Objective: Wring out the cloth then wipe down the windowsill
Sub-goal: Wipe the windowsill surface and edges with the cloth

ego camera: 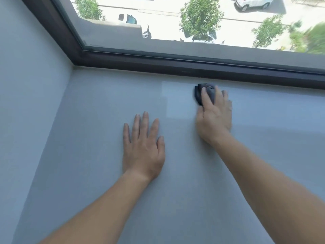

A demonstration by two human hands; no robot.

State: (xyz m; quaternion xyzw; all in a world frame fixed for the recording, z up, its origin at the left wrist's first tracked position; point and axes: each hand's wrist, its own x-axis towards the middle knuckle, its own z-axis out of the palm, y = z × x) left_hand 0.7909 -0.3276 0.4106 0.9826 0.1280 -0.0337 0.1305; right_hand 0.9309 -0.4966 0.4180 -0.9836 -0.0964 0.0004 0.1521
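Note:
A wide pale grey windowsill (98,106) fills the lower view. My right hand (214,118) presses a bunched dark grey cloth (208,90) onto the sill close to the window frame, fingers curled over it, and most of the cloth is hidden under the hand. My left hand (143,147) lies flat on the sill to the left and nearer to me, fingers spread, holding nothing. A paler rectangular patch shows on the sill just left of the cloth.
A dark brown window frame (175,65) runs along the sill's far edge and up the left corner. A pale wall (26,85) bounds the sill on the left. Through the glass I see a street, trees and parked cars far below.

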